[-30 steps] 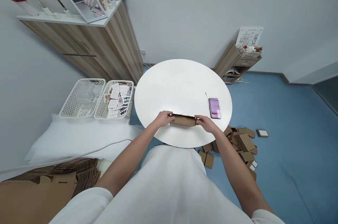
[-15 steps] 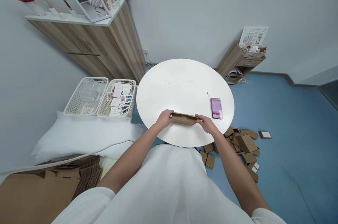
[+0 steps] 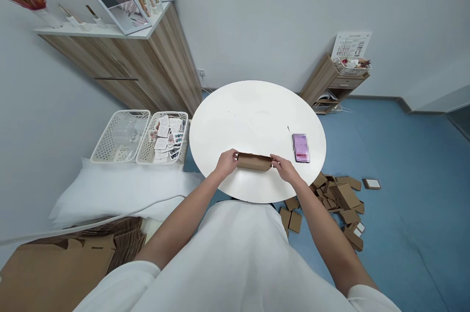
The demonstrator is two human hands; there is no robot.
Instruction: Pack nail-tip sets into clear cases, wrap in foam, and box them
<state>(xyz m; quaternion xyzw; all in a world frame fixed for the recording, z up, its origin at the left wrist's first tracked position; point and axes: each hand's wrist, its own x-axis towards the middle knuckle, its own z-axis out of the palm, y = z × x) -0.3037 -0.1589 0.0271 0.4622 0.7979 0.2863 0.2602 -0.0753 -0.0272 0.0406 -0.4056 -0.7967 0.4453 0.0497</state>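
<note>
A small brown cardboard box [image 3: 254,161] lies near the front edge of the round white table [image 3: 253,116]. My left hand [image 3: 226,162] grips its left end with curled fingers. At the box's right end, my right hand [image 3: 282,167] pinches it. The box rests flat and long side toward me. A pink phone [image 3: 300,148] lies on the table just right of my right hand.
Two white baskets [image 3: 141,136] stand left of the table, one with small cards. Flat cardboard sheets [image 3: 55,258] are stacked at lower left. Several folded brown boxes [image 3: 340,202] litter the blue floor at right. A wooden cabinet [image 3: 125,62] and a small side table [image 3: 332,82] stand by the wall.
The box has been turned slightly so more of its side face shows; both hands stay at its ends. The view shifted a little.
</note>
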